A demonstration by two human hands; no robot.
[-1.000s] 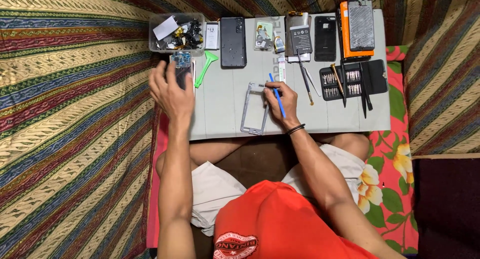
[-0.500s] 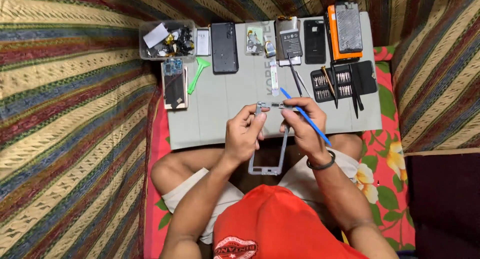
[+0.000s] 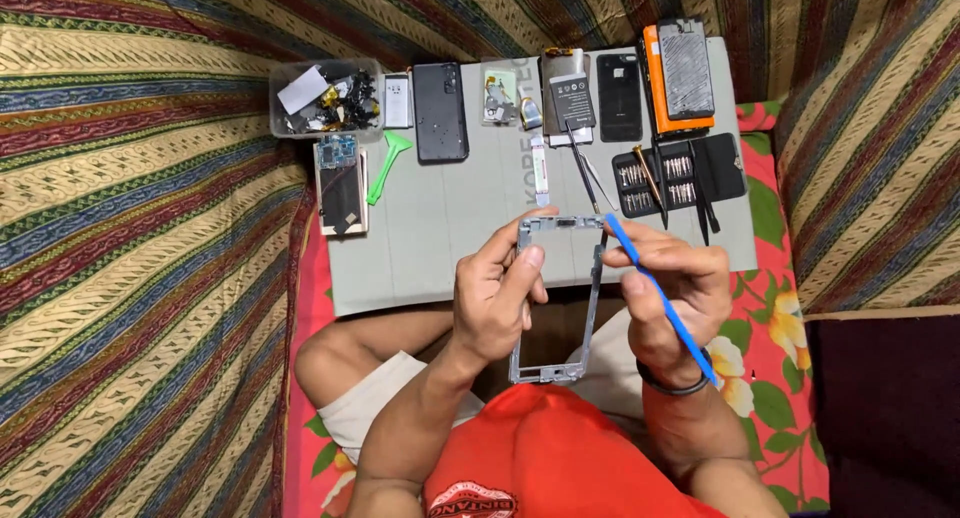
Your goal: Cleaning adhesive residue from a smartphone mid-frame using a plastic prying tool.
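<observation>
— Two hands on one part, is that what you read?

— Yes. From where I sit, my left hand (image 3: pixel 495 298) is curled around the left rail of the thin grey rectangular phone frame (image 3: pixel 557 298), thumb pressed on its inner edge. My right hand (image 3: pixel 668 283) pinches the frame's upper right rail and also grips a slim blue plastic pry stick (image 3: pixel 660 296), which slants from the frame's top right corner down past the wrist.

— Where does the frame sit?

— Between both hands, held over my lap, its top end reaching over the near edge of the pale grey work mat (image 3: pixel 440 238).

— And beyond the fingers?

— Just past the right hand lies an open black case of screwdriver bits (image 3: pixel 680 178), with black tweezers (image 3: pixel 583 168) just left of it. Ahead of the left hand, off to its left, a dark phone screen with a copper edge (image 3: pixel 341 193) lies beside a green plastic opening tool (image 3: pixel 386 163).

— Farther out?

— Along the far edge of the mat: a clear plastic tub of small parts (image 3: pixel 325 100) at far left, then a black phone back cover (image 3: pixel 441 111), a grey battery (image 3: pixel 568 98), a black phone (image 3: pixel 620 98), and a phone body in an orange case (image 3: pixel 680 73) at far right. Striped cloth (image 3: pixel 140 228) lies well left of the left hand.
</observation>
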